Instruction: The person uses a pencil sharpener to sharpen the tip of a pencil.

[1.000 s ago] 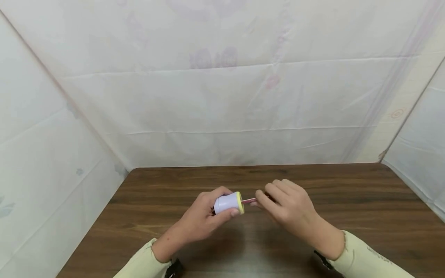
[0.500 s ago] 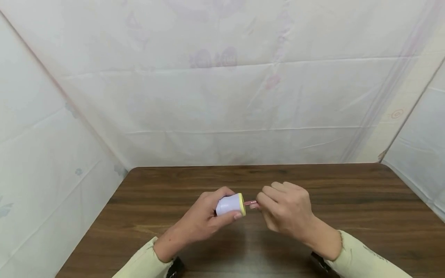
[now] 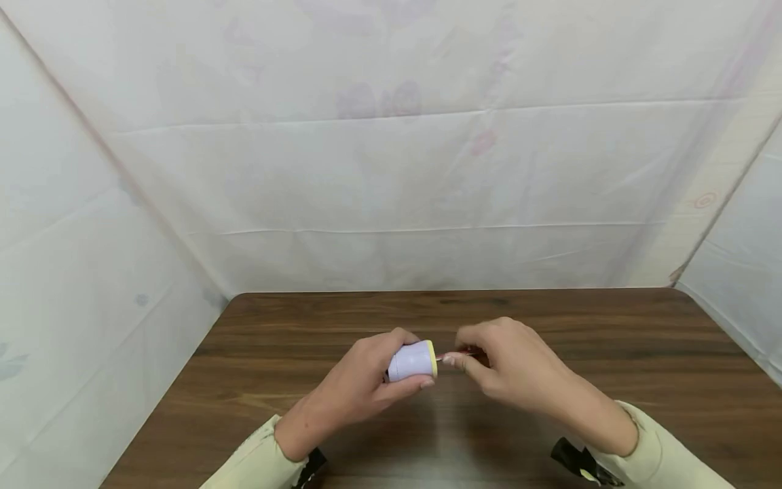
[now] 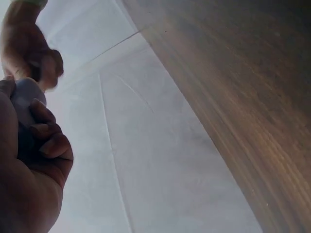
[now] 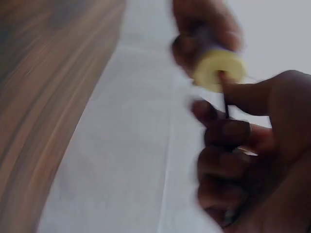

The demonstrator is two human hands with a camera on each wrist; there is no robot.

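My left hand [image 3: 366, 387] grips a small lavender cylinder [image 3: 412, 361] with a yellow end face [image 3: 432, 358], held sideways above the wooden table [image 3: 641, 380]. A thin red pencil [image 3: 461, 354] pokes into that yellow face, and my right hand [image 3: 510, 367] pinches it between thumb and fingers. In the left wrist view the lavender cylinder [image 4: 24, 94] sits inside my curled fingers [image 4: 46, 141]. The right wrist view, blurred, shows the yellow face [image 5: 218, 68] with the dark pencil [image 5: 225, 104] entering it, my right fingers [image 5: 228, 136] curled round the pencil.
White plastic sheeting [image 3: 391, 170] walls the table on the back, left and right. The table's far edge [image 3: 452, 293] lies behind the hands. Both forearms wear pale yellow sleeves [image 3: 666, 455].
Both hands have drifted slightly right. My right hand has rolled, its knuckles lower and fingers re-set on the pencil, which still sits in the cylinder's yellow end.
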